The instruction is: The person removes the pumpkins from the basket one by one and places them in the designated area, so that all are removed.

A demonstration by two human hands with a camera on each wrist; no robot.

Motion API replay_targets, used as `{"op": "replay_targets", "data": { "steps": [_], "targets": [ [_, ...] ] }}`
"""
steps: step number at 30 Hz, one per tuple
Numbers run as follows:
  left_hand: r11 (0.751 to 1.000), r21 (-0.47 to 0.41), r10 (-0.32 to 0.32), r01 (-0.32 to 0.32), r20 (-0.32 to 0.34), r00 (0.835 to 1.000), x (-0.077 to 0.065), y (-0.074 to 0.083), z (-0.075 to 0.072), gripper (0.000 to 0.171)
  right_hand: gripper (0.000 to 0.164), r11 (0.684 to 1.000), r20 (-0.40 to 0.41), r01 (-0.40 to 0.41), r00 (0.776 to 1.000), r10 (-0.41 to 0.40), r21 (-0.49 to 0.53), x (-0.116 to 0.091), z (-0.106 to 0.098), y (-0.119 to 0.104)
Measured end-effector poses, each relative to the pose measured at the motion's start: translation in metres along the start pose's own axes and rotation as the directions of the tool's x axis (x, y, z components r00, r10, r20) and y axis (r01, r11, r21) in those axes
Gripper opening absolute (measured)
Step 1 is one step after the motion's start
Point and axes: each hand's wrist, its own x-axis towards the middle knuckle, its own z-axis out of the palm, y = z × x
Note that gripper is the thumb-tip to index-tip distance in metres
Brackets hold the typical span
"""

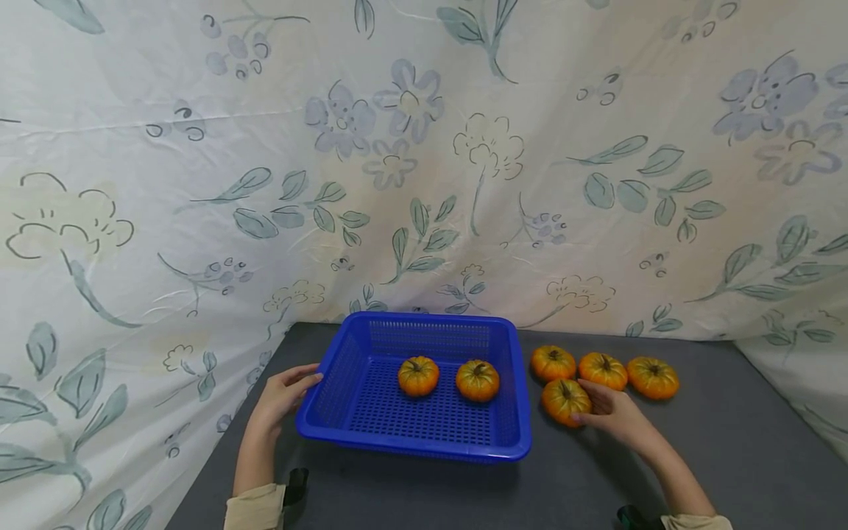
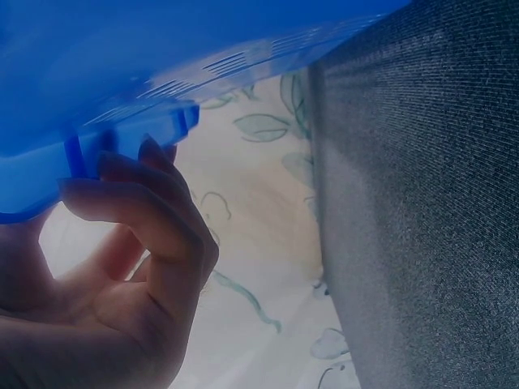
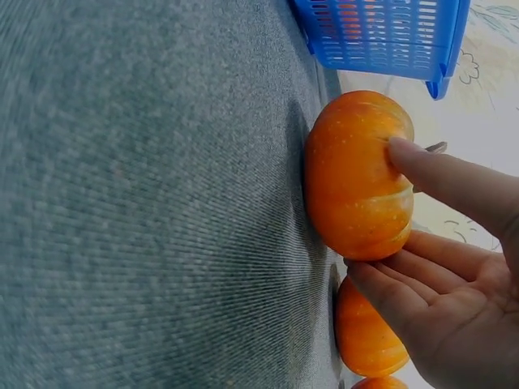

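Observation:
My left hand (image 1: pixel 280 397) holds the left rim of a blue plastic basket (image 1: pixel 424 444). In the left wrist view its curled fingers (image 2: pixel 154 203) reach under the rim; the thumb is partly hidden. Two small orange pumpkins (image 1: pixel 418 377) (image 1: pixel 478 380) lie inside the basket, stems up. Right of the basket, my right hand (image 1: pixel 619 416) grips another small pumpkin (image 1: pixel 560 403) between thumb and fingers. The right wrist view shows the thumb near the stem of this pumpkin (image 3: pixel 357 182) and the fingers against its side. It sits on or very close to the table.
Three more pumpkins (image 1: pixel 551 364) (image 1: pixel 604 370) (image 1: pixel 653 377) stand in a row just behind the gripped one. A dark grey cloth (image 1: pixel 397 493) covers the table. Floral fabric (image 1: pixel 424 221) hangs behind and at the sides.

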Motion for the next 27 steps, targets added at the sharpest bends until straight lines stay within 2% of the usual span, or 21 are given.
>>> {"op": "replay_targets", "data": {
  "steps": [9, 20, 27],
  "targets": [
    [1.000, -0.005, -0.002, 0.002, 0.003, 1.000, 0.002, -0.003, -0.001, 0.054, 0.078, 1.000, -0.004, 0.009, 1.000, -0.009, 0.021, -0.002, -0.002, -0.005],
    [1.000, 0.004, -0.003, 0.003, -0.009, 1.000, -0.001, -0.001, 0.000, 0.054, 0.079, 1.000, -0.056, 0.004, 0.998, -0.003, 0.015, 0.000, 0.001, -0.024],
    [1.000, 0.019, 0.002, -0.001, -0.006, 1.000, 0.000, 0.000, 0.000, 0.055, 0.078, 0.999, -0.086, 0.037, 0.996, -0.034, 0.031, 0.005, -0.001, -0.037]
  ]
}}
